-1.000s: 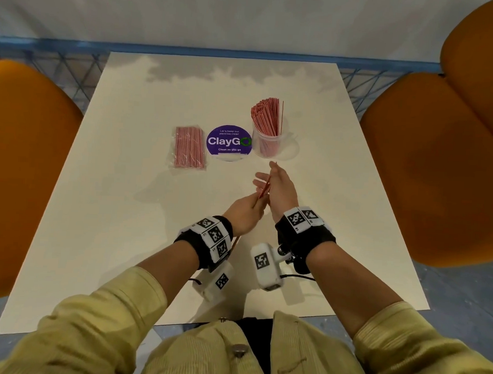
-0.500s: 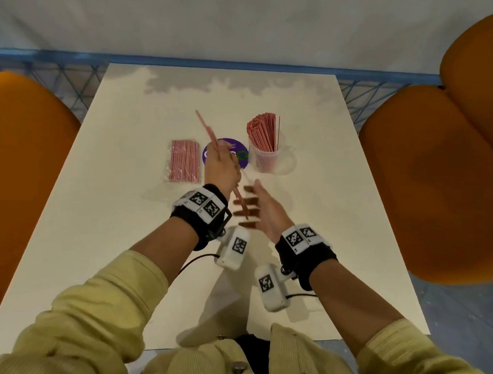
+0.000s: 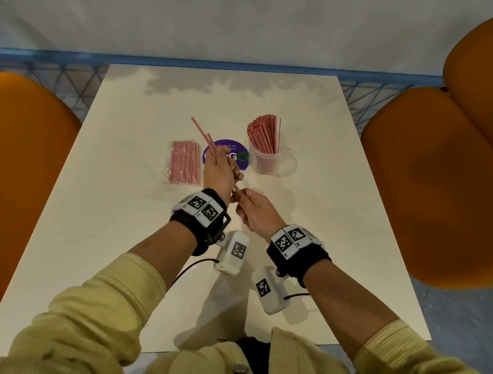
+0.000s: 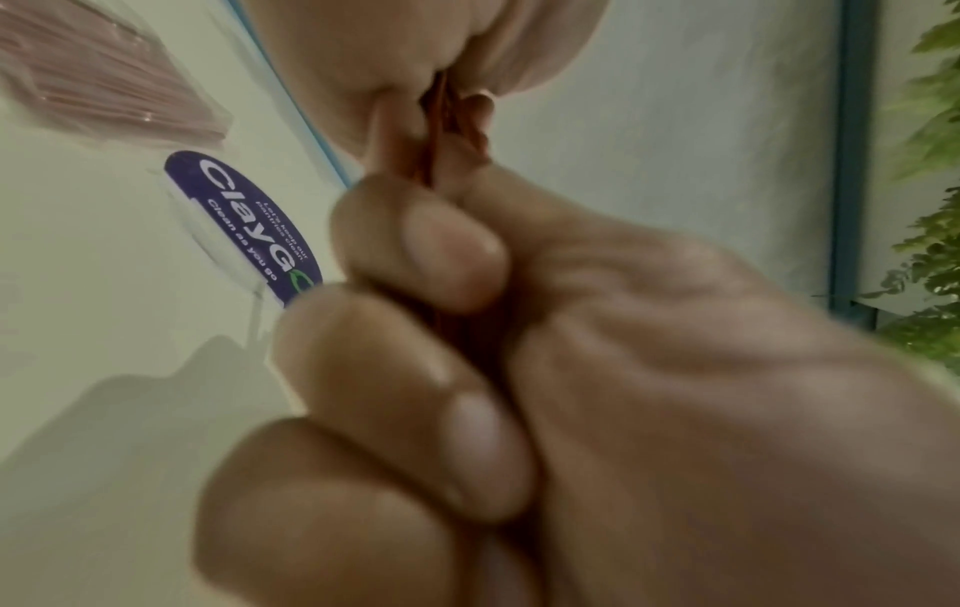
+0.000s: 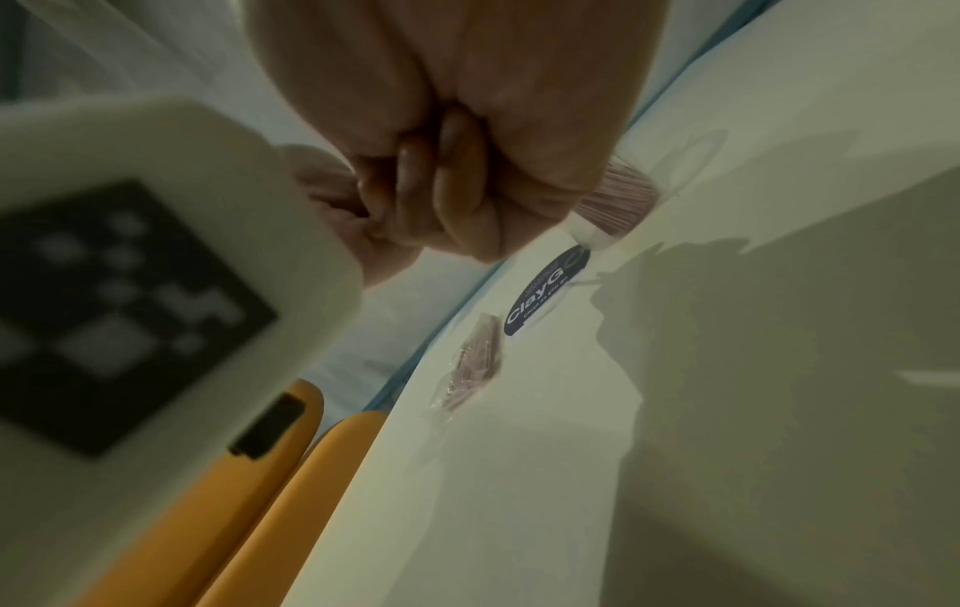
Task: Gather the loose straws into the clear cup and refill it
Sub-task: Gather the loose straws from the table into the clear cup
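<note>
My left hand (image 3: 225,169) grips a few red-striped loose straws (image 3: 204,132) above the table, their upper ends pointing up and to the left. My right hand (image 3: 240,196) sits just below it and pinches the straws' lower ends. In the left wrist view my fingers (image 4: 415,242) curl round the straws (image 4: 436,135). The clear cup (image 3: 267,162) stands to the right of both hands, packed with upright straws (image 3: 263,134). A sealed packet of straws (image 3: 184,161) lies flat to the left of my left hand.
A round purple ClayGo sticker (image 3: 238,158) lies on the white table (image 3: 111,223) between packet and cup, partly behind my left hand. Orange chairs stand at the left (image 3: 19,177) and right (image 3: 432,180). A blue railing (image 3: 245,65) runs past the far edge.
The right hand, open with spread fingers half a second ago, has closed on the lower ends of the straws. The left hand still holds them raised, hardly moved.
</note>
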The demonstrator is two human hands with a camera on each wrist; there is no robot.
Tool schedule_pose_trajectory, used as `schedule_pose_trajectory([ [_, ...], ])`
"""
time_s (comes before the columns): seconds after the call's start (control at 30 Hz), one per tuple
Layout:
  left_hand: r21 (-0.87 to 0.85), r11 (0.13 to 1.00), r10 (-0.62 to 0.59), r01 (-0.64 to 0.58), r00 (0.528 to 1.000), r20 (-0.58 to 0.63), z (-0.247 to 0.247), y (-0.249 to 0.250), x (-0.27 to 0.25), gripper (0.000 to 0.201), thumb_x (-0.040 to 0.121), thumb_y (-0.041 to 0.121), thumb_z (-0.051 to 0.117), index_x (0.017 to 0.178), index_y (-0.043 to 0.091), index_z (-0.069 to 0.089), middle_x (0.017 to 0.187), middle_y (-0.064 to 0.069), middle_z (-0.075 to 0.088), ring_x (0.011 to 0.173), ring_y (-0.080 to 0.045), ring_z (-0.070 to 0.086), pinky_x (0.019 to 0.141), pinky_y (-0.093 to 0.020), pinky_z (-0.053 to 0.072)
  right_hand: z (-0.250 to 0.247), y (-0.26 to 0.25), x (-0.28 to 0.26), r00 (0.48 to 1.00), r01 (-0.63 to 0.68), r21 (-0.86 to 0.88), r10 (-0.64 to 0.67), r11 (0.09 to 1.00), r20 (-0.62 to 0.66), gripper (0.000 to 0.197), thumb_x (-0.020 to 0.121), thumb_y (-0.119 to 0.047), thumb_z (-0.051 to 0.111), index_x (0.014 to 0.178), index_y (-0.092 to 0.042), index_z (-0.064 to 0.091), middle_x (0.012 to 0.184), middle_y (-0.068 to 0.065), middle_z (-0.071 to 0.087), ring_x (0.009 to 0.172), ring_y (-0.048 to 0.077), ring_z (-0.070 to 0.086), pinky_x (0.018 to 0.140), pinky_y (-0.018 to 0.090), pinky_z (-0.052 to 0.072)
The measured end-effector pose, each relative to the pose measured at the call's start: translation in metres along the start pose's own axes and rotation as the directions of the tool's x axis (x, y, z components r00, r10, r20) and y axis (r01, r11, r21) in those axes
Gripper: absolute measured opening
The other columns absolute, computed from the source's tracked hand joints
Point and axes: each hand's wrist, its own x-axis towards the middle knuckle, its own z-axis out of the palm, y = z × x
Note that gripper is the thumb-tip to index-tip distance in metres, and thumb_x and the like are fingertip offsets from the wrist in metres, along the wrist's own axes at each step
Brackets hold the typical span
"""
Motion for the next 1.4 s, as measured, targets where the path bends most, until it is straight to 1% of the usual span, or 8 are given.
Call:
schedule_pose_trajectory([
  [0.37,-0.041,0.992,0.099,-0.115,0.954,-0.282,-0.023,0.024,0.023,0.032,0.100,0.011,0.023,0.078,0.020,0.044,0.065,-0.002,0.051,0.055,-0.010,0.047,0.054,-0.020,0.041,-0.022,0.026,-0.006,0.972,-0.024,0.037,0.032,0.999,-0.232,0.033,0.101,-0.022,0.028,0.071,-0.021,0.041,0.061,-0.004,0.037,0.031,-0.001,0.033,0.035,0.009,0.025],
  [0.53,0.384,0.923,-0.029,0.007,0.998,0.051,-0.013,-0.008,-0.001,0.040,0.101,0.033,0.027,0.112,0.007,0.056,0.063,0.000,0.042,0.054,-0.013,0.040,0.054,-0.026,0.038,-0.011,0.008,0.008,0.962,0.006,-0.074,-0.026,0.997,-0.272,0.030,0.101,-0.024,0.028,0.074,-0.022,0.042,0.064,-0.006,0.041,0.053,0.005,0.036,0.052,0.019,0.028],
  [0.7,0.505,0.862,-0.060,-0.031,0.985,0.163,0.006,-0.019,-0.012,0.051,0.098,0.045,0.030,0.123,0.006,0.053,0.111,-0.017,0.062,0.111,-0.035,0.057,0.100,-0.043,0.044,-0.007,-0.007,0.008,0.981,0.023,-0.318,-0.082,0.948,-0.175,0.017,0.099,-0.017,0.032,0.090,-0.009,0.044,0.083,0.008,0.054,0.073,0.021,0.047,0.062,0.028,0.034],
  [0.8,0.527,0.847,-0.020,-0.067,0.987,0.158,0.014,-0.014,-0.002,0.046,0.101,0.035,0.026,0.117,0.004,0.055,0.113,-0.019,0.062,0.105,-0.034,0.058,0.098,-0.042,0.042,-0.012,-0.008,0.013,0.980,0.038,-0.326,-0.099,0.945,-0.173,0.019,0.098,-0.015,0.033,0.090,-0.006,0.047,0.082,0.011,0.056,0.074,0.023,0.047,0.066,0.029,0.038],
  [0.93,0.445,0.883,0.070,-0.149,0.980,0.188,0.036,0.002,0.020,0.035,0.102,0.031,0.023,0.074,0.022,0.042,0.070,0.001,0.055,0.060,-0.012,0.049,0.071,-0.035,0.044,-0.028,-0.015,0.024,0.961,0.031,-0.272,-0.103,0.962,-0.255,0.026,0.100,-0.023,0.028,0.092,-0.009,0.049,0.076,0.002,0.053,0.066,0.015,0.046,0.069,0.032,0.037],
  [1.07,0.481,0.833,0.218,-0.274,0.961,0.169,0.065,0.027,0.047,0.026,0.102,0.029,0.020,0.086,0.019,0.038,0.070,0.009,0.062,0.060,-0.002,0.052,0.056,-0.008,0.040,-0.056,-0.019,0.045,0.856,0.032,-0.294,-0.178,0.955,-0.485,0.027,0.099,-0.020,0.037,0.109,0.000,0.053,0.108,0.014,0.057,0.088,0.015,0.048,0.069,0.016,0.031],
  [1.13,0.501,0.807,0.251,-0.312,0.950,0.188,0.077,0.032,0.056,0.021,0.102,0.029,0.021,0.096,0.016,0.036,0.080,0.007,0.067,0.057,-0.002,0.051,0.050,-0.009,0.038,-0.070,-0.017,0.059,0.828,-0.030,-0.240,-0.111,0.970,-0.549,0.028,0.097,-0.021,0.042,0.114,0.001,0.050,0.117,0.017,0.056,0.088,0.016,0.049,0.071,0.014,0.032],
  [1.4,0.708,0.577,0.264,-0.408,0.913,0.311,0.106,0.005,0.074,0.030,0.098,0.026,0.039,0.112,0.002,0.050,0.109,-0.015,0.064,0.097,-0.030,0.060,0.085,-0.039,0.048,-0.098,-0.019,0.099,0.835,-0.293,-0.200,0.148,0.935,-0.530,0.047,0.093,-0.035,0.049,0.129,-0.005,0.042,0.124,0.016,0.059,0.110,0.032,0.059,0.086,0.030,0.045],
])
